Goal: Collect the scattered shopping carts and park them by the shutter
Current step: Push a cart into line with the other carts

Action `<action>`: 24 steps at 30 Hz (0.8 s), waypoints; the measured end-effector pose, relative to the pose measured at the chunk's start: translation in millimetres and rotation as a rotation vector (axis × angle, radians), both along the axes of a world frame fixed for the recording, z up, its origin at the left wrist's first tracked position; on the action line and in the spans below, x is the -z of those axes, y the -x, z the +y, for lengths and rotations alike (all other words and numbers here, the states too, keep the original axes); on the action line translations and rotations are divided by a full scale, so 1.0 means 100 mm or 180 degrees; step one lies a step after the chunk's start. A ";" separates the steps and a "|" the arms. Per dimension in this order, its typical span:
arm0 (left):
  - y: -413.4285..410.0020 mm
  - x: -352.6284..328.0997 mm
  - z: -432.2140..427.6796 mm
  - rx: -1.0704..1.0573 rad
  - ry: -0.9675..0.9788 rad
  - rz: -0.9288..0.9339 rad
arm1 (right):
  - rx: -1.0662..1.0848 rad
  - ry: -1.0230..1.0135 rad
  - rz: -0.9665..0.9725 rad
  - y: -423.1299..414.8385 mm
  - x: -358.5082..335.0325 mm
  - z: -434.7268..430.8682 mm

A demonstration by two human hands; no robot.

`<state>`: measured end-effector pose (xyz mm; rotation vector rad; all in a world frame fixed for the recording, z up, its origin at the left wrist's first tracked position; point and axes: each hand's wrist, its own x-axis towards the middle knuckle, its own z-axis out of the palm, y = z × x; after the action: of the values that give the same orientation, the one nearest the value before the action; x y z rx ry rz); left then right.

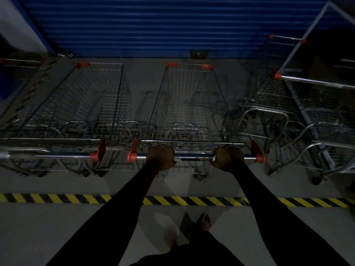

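Shopping cart on the left (80,104) stands nose toward the blue shutter (153,25), a little short of it. Beside it, the middle cart (189,104) also faces the shutter; the left hand (161,157) and right hand (228,158) each grip its handle bar (194,157), fingers curled over it. Right of these, more carts (269,96) stand angled near the shutter.

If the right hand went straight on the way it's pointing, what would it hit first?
Probably the back wire panel of the silver wire shopping cart whose handle bar the right hand grips; the blue ribbed shutter lies beyond it.
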<state>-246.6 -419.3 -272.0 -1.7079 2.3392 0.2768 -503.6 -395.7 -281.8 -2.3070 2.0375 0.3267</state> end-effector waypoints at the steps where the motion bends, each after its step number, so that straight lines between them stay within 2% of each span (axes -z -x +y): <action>1: 0.00 0.00 0.00 -0.0001 -0.0014 0.0000 | -0.0007 0.0021 0.0000 -0.01 0.00 0.01; 12: -0.01 -0.02 0.00 0.0048 -0.0178 0.0155 | 0.0092 0.0107 -0.0331 -0.02 -0.04 0.04; 17: -0.05 -0.10 0.06 0.0048 -0.0294 0.0725 | 0.0025 0.0346 -0.0809 -0.01 -0.12 0.14; 20: -0.02 -0.12 0.16 0.0048 -0.0174 0.0954 | 0.0241 0.0633 -0.1245 -0.02 -0.17 0.32; 24: 0.19 -0.24 0.24 0.0130 -0.0085 0.1248 | 0.0423 0.1110 -0.1327 0.02 -0.25 0.62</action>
<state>-265.6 -395.4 -248.3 -1.7180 2.6184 0.6881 -505.2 -334.0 -257.0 -2.1458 2.1335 -0.5115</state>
